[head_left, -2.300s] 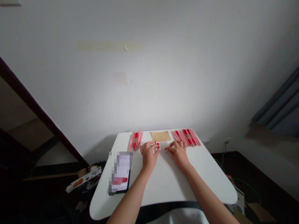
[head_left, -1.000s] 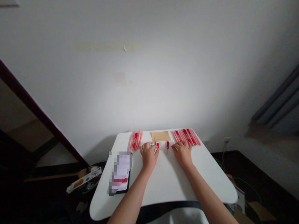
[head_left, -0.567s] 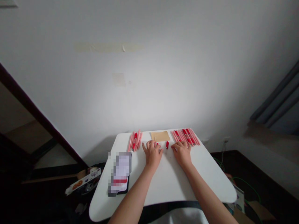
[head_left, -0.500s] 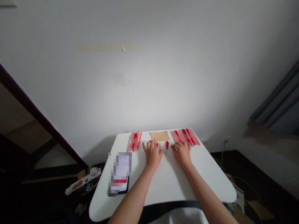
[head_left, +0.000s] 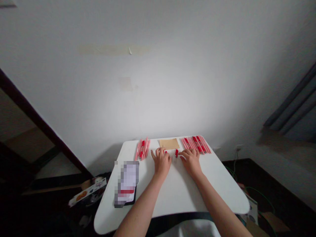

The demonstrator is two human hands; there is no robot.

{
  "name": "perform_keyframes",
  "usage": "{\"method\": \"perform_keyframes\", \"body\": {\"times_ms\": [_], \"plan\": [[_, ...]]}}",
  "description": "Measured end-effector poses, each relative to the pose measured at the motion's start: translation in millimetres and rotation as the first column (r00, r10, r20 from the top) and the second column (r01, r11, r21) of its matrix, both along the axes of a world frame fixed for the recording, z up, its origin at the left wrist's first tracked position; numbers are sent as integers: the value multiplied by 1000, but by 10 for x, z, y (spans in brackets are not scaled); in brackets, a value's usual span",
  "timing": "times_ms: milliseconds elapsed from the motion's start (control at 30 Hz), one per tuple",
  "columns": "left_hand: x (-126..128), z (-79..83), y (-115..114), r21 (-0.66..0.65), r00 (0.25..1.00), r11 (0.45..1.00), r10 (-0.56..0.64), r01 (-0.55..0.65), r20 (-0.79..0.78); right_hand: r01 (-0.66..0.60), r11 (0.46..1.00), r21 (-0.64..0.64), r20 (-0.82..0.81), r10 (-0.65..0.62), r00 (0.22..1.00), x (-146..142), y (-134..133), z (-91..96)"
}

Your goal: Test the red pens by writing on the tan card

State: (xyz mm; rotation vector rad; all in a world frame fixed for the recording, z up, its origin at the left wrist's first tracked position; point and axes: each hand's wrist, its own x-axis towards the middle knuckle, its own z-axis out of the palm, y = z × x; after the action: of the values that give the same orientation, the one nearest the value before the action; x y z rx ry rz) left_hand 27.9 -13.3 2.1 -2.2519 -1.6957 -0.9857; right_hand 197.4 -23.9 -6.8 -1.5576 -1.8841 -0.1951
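My left hand point(head_left: 162, 163) rests on the white table point(head_left: 180, 194) with its fingers curved and apart. A small red piece point(head_left: 166, 152) shows at its fingertips, partly hidden by them. My right hand point(head_left: 192, 162) lies palm down, thumb and index finger apart, pointing at a short red pen part point(head_left: 176, 153) with a thin clear tip. The index fingertip is at or almost at this part; I cannot tell whether they touch. Slim pink pens point(head_left: 196, 144) with red sections lie in a row beyond my right hand. A smaller group of pink pens point(head_left: 142, 148) lies left of my left hand.
A tan paper card point(head_left: 169, 144) lies at the table's back edge, against the wall. A phone point(head_left: 127, 184), blurred by pixels, lies at the left of the table. Boxes point(head_left: 89, 191) and cables stand on the floor at both sides.
My right hand has shifted left, its index finger reaching nearer the short red pen part. My left hand has barely moved. The pen groups stay where they were.
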Motion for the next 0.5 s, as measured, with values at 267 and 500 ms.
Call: {"method": "perform_keyframes", "body": {"times_ms": [267, 500], "plan": [[-29, 12, -11, 38, 993, 999, 22, -27, 112, -125, 992, 20, 20, 125, 992, -20, 13, 5], [-87, 19, -31, 64, 981, 997, 39, -52, 192, -166, 986, 11, 86, 165, 983, -27, 16, 1]]}}
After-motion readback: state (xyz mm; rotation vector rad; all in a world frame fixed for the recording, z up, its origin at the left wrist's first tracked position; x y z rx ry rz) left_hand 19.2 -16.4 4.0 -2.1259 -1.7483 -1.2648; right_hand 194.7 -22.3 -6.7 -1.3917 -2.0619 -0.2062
